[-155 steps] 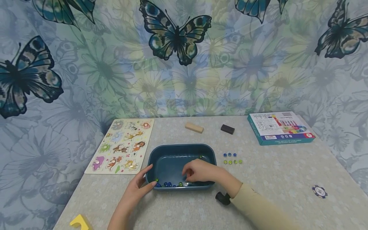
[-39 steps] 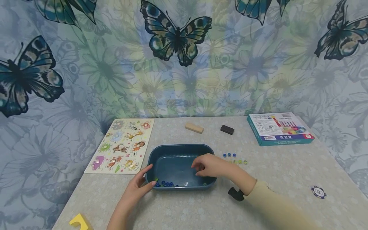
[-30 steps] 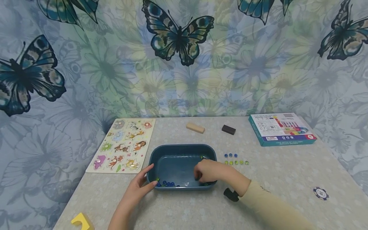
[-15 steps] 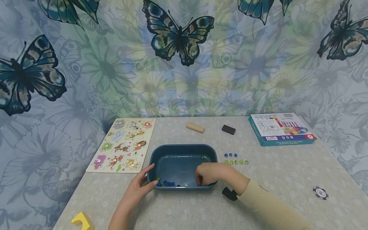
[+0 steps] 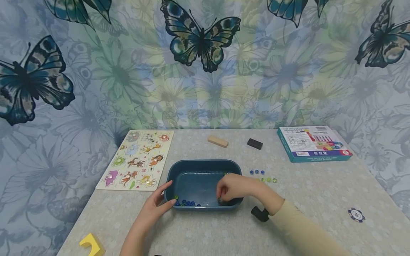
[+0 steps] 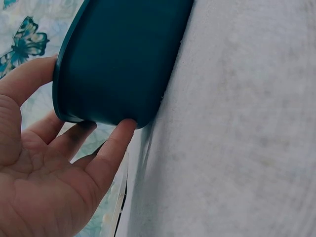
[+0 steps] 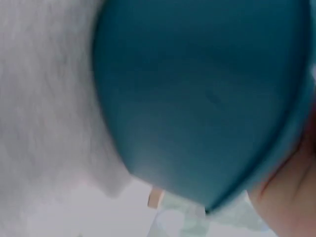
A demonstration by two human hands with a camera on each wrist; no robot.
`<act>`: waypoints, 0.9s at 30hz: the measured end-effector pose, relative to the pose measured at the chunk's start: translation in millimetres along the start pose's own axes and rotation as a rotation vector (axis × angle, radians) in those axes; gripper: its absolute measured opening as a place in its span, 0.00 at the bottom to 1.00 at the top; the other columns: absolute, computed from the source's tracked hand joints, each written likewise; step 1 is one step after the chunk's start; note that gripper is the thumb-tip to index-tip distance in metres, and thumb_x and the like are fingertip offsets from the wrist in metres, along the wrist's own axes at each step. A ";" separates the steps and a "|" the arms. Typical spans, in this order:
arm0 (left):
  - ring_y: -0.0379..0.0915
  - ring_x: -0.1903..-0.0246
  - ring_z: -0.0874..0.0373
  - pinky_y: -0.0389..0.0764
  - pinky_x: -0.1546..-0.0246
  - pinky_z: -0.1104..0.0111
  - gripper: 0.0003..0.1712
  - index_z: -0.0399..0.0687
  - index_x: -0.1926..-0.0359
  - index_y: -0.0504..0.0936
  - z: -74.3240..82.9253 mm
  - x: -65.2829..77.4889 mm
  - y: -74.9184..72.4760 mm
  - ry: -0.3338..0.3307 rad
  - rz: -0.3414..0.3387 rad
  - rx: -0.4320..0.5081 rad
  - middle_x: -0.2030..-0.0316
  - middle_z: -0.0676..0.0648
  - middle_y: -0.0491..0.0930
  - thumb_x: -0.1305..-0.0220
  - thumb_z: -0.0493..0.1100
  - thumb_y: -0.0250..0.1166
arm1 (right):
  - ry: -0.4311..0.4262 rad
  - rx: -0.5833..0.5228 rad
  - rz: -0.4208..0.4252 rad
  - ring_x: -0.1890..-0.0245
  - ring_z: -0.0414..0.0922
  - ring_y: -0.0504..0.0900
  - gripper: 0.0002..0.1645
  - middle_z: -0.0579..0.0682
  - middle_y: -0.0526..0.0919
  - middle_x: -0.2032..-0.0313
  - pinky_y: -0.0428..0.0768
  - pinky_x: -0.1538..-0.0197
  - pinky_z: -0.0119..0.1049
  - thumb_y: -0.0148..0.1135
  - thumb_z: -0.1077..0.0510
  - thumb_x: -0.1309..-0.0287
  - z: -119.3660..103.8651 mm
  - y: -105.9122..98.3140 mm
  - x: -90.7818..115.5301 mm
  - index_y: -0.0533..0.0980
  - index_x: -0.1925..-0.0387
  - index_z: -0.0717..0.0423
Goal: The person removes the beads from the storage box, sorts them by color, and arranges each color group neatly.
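Note:
A dark teal plastic basin (image 5: 192, 207) stands on the table. My left hand (image 5: 155, 209) grips its left end, thumb and fingers spread about the corner; in the left wrist view the fingertips press the basin's outer wall. Several blue marbles (image 5: 188, 203) and a green marble (image 5: 176, 197) lie along the near left inside. My right hand (image 5: 235, 186) is inside the right part, pinching a small dark greenish marble (image 5: 220, 200) at its fingertips. Another green marble (image 5: 225, 174) shows at the far right, partly hidden by the hand. In the right wrist view, the basin wall covers the fingertips.
Right of the basin lie a row of three blue marbles (image 5: 257, 172) and a row of green marbles (image 5: 269, 180), partly covered by my hand. Around are an animal puzzle board (image 5: 137, 160), wooden block (image 5: 218, 141), black block (image 5: 255, 143), game box (image 5: 315, 142), poker chip (image 5: 356, 214) and yellow arch piece (image 5: 92, 244).
The green row on the table has grown by one since the oldest frame. My right hand reached down to the basin's near right and has lifted slightly with a marble. The left hand stays put.

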State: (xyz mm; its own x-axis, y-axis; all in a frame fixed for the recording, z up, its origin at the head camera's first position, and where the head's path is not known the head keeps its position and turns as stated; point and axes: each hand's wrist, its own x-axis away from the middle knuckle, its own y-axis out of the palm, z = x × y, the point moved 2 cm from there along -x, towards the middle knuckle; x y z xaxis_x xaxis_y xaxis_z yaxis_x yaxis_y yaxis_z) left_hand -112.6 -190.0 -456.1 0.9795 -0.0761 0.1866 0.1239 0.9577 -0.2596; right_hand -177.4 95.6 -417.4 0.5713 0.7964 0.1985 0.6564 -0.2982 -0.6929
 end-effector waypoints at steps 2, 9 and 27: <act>0.46 0.32 0.41 0.50 0.34 0.48 0.36 0.60 0.35 0.65 0.1 -0.1 -0.4 0.002 0.000 0.000 0.30 0.47 0.53 0.44 0.44 0.68 | -0.012 -0.027 0.033 0.76 0.34 0.76 0.03 0.37 0.79 0.76 0.78 0.71 0.29 0.65 0.63 0.48 1.4 -8.0 5.9 0.81 0.70 0.51; 0.45 0.31 0.42 0.50 0.34 0.49 0.37 0.60 0.35 0.65 -0.6 -0.8 -0.4 -0.001 0.004 -0.012 0.30 0.47 0.53 0.45 0.45 0.69 | 0.036 -0.083 0.137 0.71 0.38 0.81 0.04 0.39 0.82 0.71 0.81 0.67 0.34 0.63 0.60 0.43 13.8 -39.4 39.6 0.80 0.66 0.49; 0.44 0.31 0.42 0.50 0.34 0.48 0.38 0.57 0.33 0.63 5.1 -0.7 2.6 -0.029 0.005 -0.012 0.30 0.47 0.53 0.44 0.42 0.68 | 0.442 -0.063 0.319 0.71 0.43 0.72 0.05 0.46 0.76 0.75 0.74 0.68 0.34 0.65 0.60 0.46 126.2 -63.2 149.4 0.79 0.67 0.56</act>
State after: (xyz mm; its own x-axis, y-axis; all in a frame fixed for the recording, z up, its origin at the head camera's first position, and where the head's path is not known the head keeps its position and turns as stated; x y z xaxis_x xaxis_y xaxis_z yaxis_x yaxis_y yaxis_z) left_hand -113.8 -186.0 -452.1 0.9751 -0.0634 0.2123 0.1212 0.9547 -0.2716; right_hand -195.8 299.8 -431.5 0.8904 0.3683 0.2674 0.4374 -0.5302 -0.7263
